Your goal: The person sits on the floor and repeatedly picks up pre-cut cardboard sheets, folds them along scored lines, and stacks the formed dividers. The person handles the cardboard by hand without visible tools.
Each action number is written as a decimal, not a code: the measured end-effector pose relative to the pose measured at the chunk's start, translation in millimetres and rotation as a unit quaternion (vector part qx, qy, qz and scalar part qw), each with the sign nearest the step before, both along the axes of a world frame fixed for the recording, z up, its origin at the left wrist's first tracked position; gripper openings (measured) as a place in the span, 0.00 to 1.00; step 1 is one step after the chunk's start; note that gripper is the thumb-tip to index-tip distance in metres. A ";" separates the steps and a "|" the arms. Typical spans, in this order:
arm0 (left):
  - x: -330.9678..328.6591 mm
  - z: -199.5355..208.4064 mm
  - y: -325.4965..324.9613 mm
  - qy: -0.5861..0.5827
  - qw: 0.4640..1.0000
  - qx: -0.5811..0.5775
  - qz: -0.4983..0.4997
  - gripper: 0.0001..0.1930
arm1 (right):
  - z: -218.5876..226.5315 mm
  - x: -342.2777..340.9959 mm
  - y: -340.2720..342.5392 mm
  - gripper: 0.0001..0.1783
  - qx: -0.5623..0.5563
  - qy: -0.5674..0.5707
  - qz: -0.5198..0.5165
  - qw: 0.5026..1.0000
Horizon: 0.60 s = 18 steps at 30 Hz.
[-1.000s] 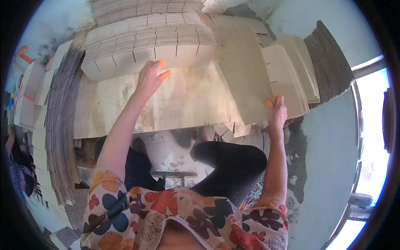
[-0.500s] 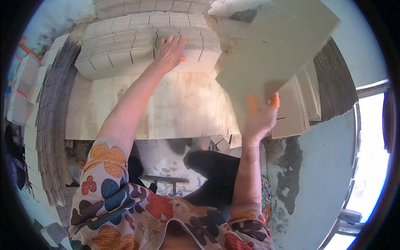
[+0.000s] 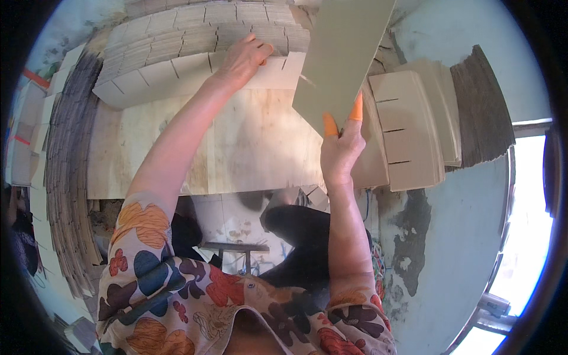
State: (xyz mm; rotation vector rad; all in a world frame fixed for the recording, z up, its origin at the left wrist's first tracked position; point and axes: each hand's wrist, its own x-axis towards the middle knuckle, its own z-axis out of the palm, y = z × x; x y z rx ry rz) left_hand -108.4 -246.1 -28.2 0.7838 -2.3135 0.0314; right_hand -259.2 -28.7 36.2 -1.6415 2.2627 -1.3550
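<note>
At the far side of the board, my left hand [image 3: 244,63] is closed at the top edge of a row of slotted cardboard strips [image 3: 157,76], its fingertips bent among them. An orange finger cover shows on it. My right hand [image 3: 342,148] grips the lower end of a flat grey-green cardboard sheet [image 3: 340,62] between thumb and fingers, both wearing orange finger covers [image 3: 330,125]. Tilted up off the board, the sheet hides the right end of the row and runs out of the top of the picture.
A pale wooden board [image 3: 207,145] spans my lap. Slotted cardboard pieces [image 3: 408,130] stand at its right, beside a darker grey stack [image 3: 482,112]. Tall cardboard stacks [image 3: 68,177] line the left. A bluish wall [image 3: 461,231] with a peeled patch is at the right.
My right hand has moved left with the sheet, which has swung more upright, uncovering the slotted pieces at the right. My left hand's fingers have gone from spread to bent.
</note>
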 end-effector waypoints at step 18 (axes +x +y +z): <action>2.1 19.3 73.9 -0.027 0.995 -0.036 -0.084 0.03 | -16.3 -3.3 -0.1 0.42 0.009 0.109 0.054 0.993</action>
